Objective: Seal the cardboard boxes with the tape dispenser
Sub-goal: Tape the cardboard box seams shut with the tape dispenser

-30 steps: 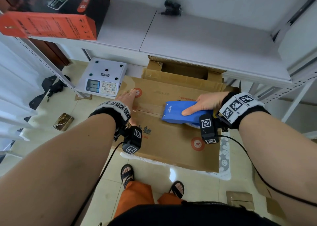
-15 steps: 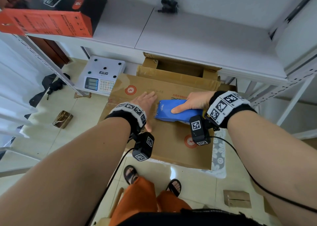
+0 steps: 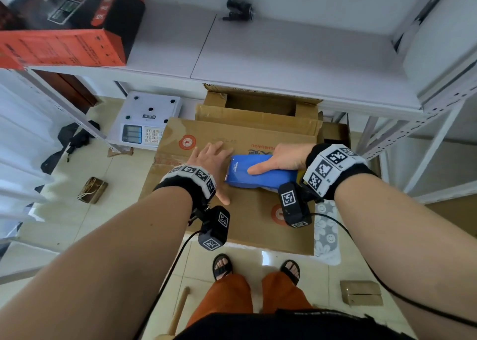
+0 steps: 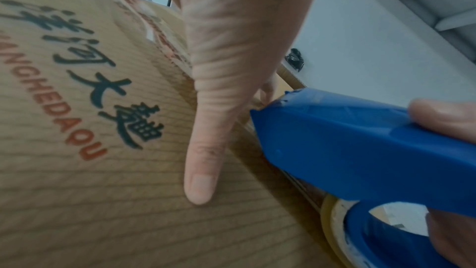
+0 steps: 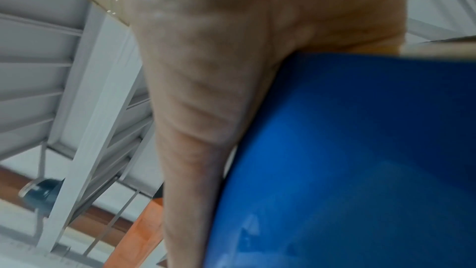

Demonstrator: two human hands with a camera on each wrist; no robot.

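the left hand (image 3: 210, 162) has slid in from the box's far-left edge and now lies flat, fingers straight, just beside the nose of the blue tape dispenser (image 3: 260, 170) — the right hand (image 3: 281, 159) grips it on the cardboard box (image 3: 247, 210) at the centre seam; the tape run looks nearly finished.

The box (image 3: 247, 226) top lies bare toward the person, below both hands. Ahead, the left hand (image 3: 213, 164) lies flat just beside the dispenser (image 3: 260, 171) nose. An open box (image 3: 260, 104) and shelf (image 3: 284, 63) crowd the far edge.
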